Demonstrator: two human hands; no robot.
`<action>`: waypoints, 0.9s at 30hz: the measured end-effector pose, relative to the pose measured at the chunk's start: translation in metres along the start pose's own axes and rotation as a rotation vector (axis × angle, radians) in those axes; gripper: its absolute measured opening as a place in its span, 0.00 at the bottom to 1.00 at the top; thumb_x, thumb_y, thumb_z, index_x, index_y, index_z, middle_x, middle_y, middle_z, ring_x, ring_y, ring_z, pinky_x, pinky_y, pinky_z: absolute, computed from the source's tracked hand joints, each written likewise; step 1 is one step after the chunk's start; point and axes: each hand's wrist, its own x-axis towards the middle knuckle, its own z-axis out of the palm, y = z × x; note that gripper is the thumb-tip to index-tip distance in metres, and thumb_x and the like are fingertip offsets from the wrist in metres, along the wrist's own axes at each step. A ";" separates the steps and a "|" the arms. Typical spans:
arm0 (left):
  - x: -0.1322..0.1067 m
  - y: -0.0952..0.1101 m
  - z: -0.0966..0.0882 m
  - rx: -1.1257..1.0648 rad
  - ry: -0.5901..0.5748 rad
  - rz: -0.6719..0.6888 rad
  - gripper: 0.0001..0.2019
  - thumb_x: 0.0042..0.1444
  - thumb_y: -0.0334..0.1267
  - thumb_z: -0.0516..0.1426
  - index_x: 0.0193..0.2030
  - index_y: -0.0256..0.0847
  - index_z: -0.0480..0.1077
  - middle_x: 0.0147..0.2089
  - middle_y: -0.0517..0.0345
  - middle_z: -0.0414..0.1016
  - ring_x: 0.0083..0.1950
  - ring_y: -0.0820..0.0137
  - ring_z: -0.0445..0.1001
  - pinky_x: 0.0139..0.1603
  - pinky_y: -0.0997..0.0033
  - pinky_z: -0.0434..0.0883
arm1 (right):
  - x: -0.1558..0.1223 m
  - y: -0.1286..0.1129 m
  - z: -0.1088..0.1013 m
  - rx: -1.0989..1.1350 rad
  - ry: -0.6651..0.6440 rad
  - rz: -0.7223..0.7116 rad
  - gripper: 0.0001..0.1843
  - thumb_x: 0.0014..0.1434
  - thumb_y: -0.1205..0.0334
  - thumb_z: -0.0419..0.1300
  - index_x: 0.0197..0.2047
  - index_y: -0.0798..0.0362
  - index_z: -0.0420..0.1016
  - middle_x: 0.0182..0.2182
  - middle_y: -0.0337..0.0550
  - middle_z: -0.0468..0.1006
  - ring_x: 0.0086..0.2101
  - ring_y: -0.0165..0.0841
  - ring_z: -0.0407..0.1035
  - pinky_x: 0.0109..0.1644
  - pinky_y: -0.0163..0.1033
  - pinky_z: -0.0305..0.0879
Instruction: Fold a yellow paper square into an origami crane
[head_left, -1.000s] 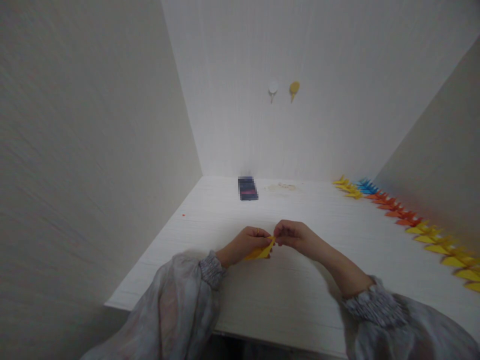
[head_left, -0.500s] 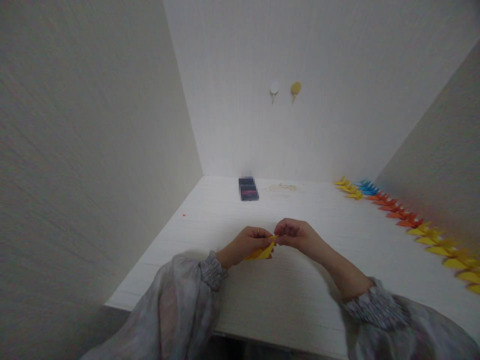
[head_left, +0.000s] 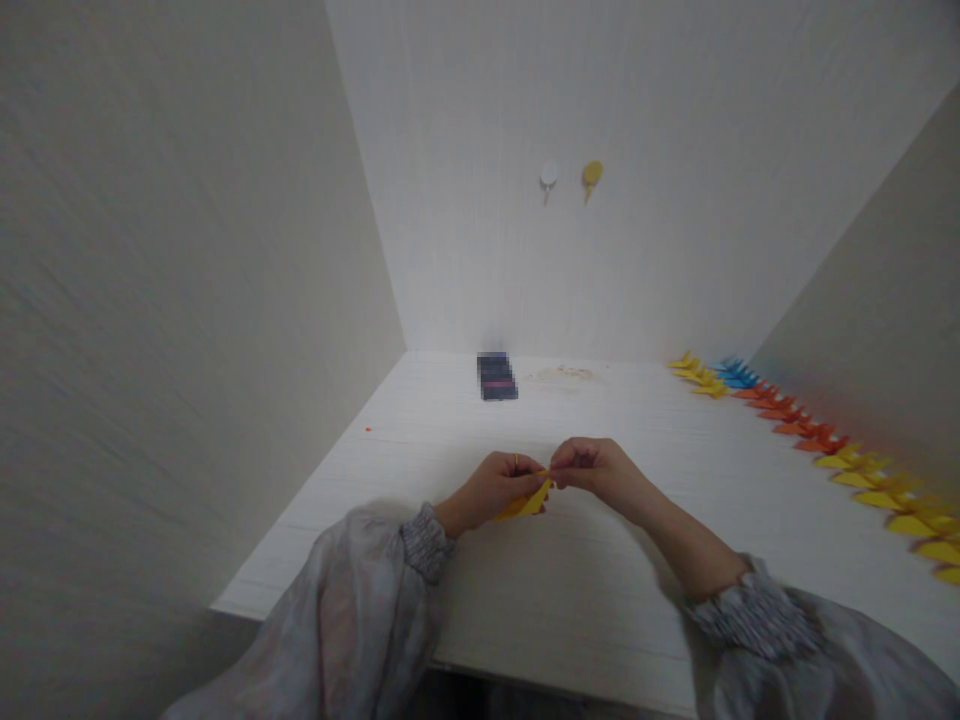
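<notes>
A piece of folded yellow paper (head_left: 534, 500) is held above the middle of the white table (head_left: 570, 600). My left hand (head_left: 504, 486), with a ring on one finger, grips it from the left, thumb on top. From the right, my right hand (head_left: 589, 465) pinches the paper's upper tip between thumb and fingers. The fingertips of both hands nearly meet there. Part of the paper is hidden behind my left fingers.
Folded paper cranes run along the right side: yellow ones (head_left: 892, 495), orange ones (head_left: 795, 415) and blue ones (head_left: 736, 373). A dark blurred rectangular object (head_left: 497, 377) lies near the back wall. Two wall hooks, white (head_left: 548, 175) and yellow (head_left: 592, 174), hang above. An orange scrap (head_left: 368, 429) sits left.
My right thumb and fingers have closed further over the paper's tip, so less of it shows. My left hand has barely moved.
</notes>
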 end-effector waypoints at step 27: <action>-0.001 0.000 0.001 0.067 -0.103 0.042 0.15 0.42 0.38 0.59 0.39 0.36 0.68 0.31 0.56 0.72 0.30 0.73 0.72 0.34 0.73 0.67 | 0.009 0.009 0.000 0.039 0.190 -0.026 0.08 0.38 0.64 0.63 0.23 0.55 0.68 0.16 0.34 0.70 0.19 0.26 0.64 0.25 0.33 0.60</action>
